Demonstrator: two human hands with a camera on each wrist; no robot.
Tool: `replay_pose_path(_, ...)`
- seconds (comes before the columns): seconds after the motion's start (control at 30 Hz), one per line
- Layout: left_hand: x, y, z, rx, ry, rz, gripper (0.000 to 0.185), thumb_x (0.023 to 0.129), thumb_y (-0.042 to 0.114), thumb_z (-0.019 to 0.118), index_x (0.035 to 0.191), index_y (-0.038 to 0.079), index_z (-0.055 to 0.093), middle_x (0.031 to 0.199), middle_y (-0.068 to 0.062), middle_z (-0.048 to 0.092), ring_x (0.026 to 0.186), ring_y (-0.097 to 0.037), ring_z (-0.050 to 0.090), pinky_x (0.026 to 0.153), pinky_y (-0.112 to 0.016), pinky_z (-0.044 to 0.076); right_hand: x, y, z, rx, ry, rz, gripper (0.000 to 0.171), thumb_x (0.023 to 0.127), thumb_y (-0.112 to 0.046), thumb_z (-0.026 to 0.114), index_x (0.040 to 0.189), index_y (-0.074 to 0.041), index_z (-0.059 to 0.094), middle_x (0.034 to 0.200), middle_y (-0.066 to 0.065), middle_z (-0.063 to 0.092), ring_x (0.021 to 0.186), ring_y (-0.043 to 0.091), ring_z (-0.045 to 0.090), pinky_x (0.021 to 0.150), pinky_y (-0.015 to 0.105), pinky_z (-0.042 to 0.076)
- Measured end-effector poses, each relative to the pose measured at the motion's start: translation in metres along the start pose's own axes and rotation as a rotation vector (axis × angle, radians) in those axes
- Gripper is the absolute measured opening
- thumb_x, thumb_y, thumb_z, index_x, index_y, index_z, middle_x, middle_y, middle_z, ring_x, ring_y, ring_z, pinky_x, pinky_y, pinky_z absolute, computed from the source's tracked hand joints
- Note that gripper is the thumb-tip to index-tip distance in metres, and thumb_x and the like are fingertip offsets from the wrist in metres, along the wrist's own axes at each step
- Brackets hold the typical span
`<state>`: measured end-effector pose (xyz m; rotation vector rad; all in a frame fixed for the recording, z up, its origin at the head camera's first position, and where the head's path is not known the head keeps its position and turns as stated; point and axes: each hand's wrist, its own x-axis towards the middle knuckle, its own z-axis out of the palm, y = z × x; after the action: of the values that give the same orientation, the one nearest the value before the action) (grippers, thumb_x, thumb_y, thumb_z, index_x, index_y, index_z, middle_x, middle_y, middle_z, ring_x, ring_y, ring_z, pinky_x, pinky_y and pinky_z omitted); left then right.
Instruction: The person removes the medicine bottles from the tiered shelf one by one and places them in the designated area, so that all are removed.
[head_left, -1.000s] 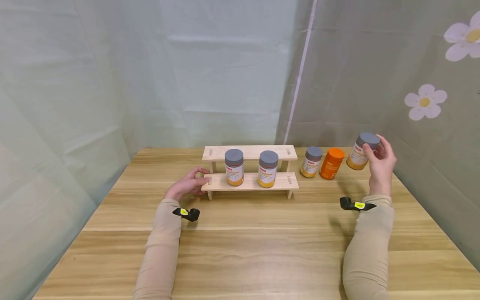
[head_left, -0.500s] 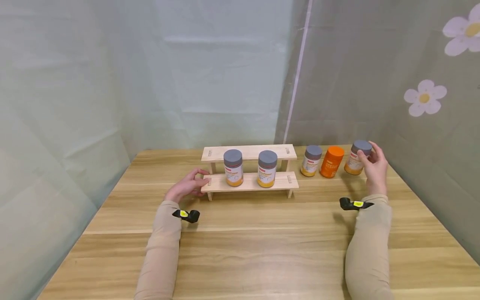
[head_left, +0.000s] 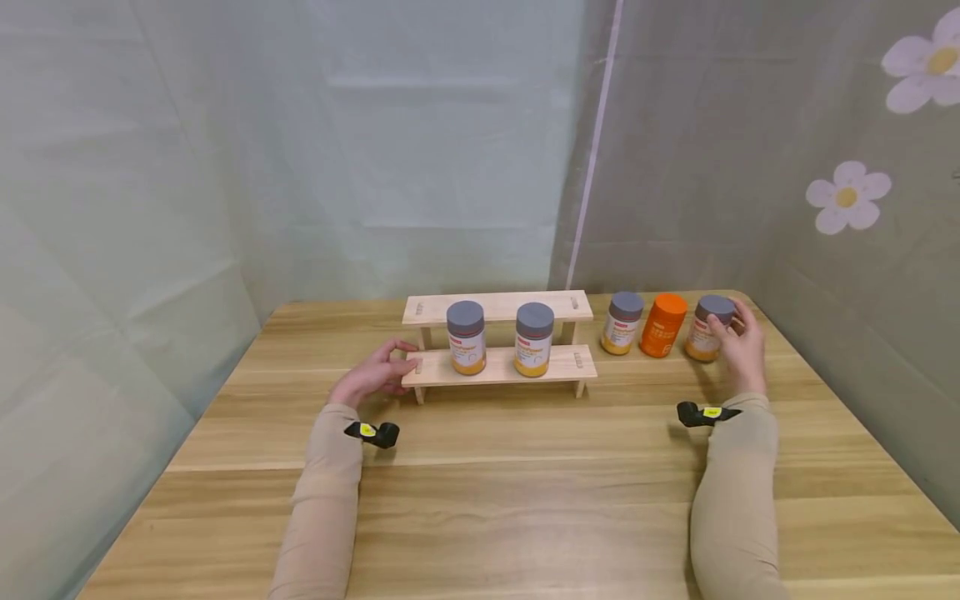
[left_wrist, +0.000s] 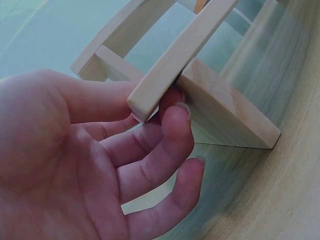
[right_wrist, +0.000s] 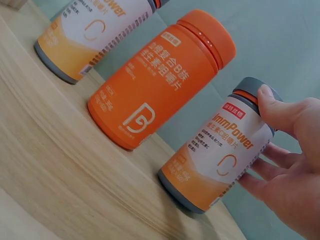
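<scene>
My left hand (head_left: 375, 369) pinches the left end of the lower board of a two-tier wooden rack (head_left: 498, 308), thumb on top and fingers curled underneath in the left wrist view. Two grey-lidded vitamin bottles (head_left: 467, 337) stand upright on that lower board. At the right, my right hand (head_left: 742, 354) holds another grey-lidded vitamin bottle (right_wrist: 220, 150); its thumb lies by the lid and its fingers go behind the label. That bottle is upright, its base at the tabletop. Left of it, apart, stands an orange vitamin bottle (right_wrist: 162, 80).
A further grey-lidded bottle (head_left: 622, 323) stands between the rack and the orange bottle. The wooden table (head_left: 525, 483) runs back to a pale curtain (head_left: 450, 150), with a flowered grey one (head_left: 847, 200) on the right.
My right hand has brought its vitamin bottle down and slightly left, from above the table to the right end of the bottle row. My left hand has stayed on the rack.
</scene>
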<state>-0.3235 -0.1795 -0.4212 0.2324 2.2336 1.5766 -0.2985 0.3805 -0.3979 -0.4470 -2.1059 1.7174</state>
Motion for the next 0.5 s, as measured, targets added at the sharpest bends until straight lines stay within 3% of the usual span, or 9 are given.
replay_pose_path(0.1, 0.0000, -0.0004, 0.0009, -0.011, 0.003, -0.009, 0.047, 0.100, 0.021, 0.052, 0.138, 0.004, 0.030, 0.114, -0.017, 0.060, 0.084, -0.012, 0.062, 0.073, -0.029, 0.052, 0.0007, 0.0018, -0.0023, 0.011, 0.004, 0.009, 0.060, 0.100, -0.025, 0.050, 0.154, -0.018, 0.025, 0.160, 0.010, 0.022, 0.148, 0.029, 0.021, 0.121, 0.044, 0.019)
replay_pose_path(0.23, -0.0009, -0.0006, 0.0005, -0.002, -0.003, -0.011, 0.049, 0.100, 0.022, 0.052, 0.140, 0.004, 0.028, 0.117, -0.019, 0.057, 0.087, -0.012, 0.061, 0.075, -0.029, 0.051, 0.0023, 0.0021, -0.0042, 0.047, 0.016, 0.026, 0.063, 0.098, -0.022, 0.053, 0.154, -0.022, 0.024, 0.158, 0.010, 0.024, 0.146, 0.024, 0.026, 0.121, 0.040, 0.023)
replay_pose_path(0.37, -0.0009, -0.0002, 0.0001, 0.007, 0.002, -0.014, 0.049, 0.100, 0.023, 0.052, 0.139, 0.005, 0.029, 0.120, -0.020, 0.056, 0.089, -0.012, 0.061, 0.075, -0.029, 0.051, 0.0039, 0.0007, -0.0030, 0.061, 0.053, 0.047, 0.068, 0.094, -0.025, 0.062, 0.151, -0.022, 0.025, 0.147, 0.002, 0.032, 0.136, 0.018, 0.032, 0.118, 0.037, 0.026)
replay_pose_path(0.5, -0.0003, 0.0011, 0.0014, 0.008, 0.001, -0.013, 0.049, 0.100, 0.024, 0.052, 0.139, 0.005, 0.030, 0.119, -0.019, 0.058, 0.088, -0.012, 0.061, 0.075, -0.029, 0.051, 0.0050, 0.0019, -0.0003, 0.040, 0.114, 0.072, 0.061, 0.091, -0.031, 0.065, 0.143, -0.023, 0.033, 0.134, -0.007, 0.038, 0.126, 0.011, 0.036, 0.113, 0.033, 0.030)
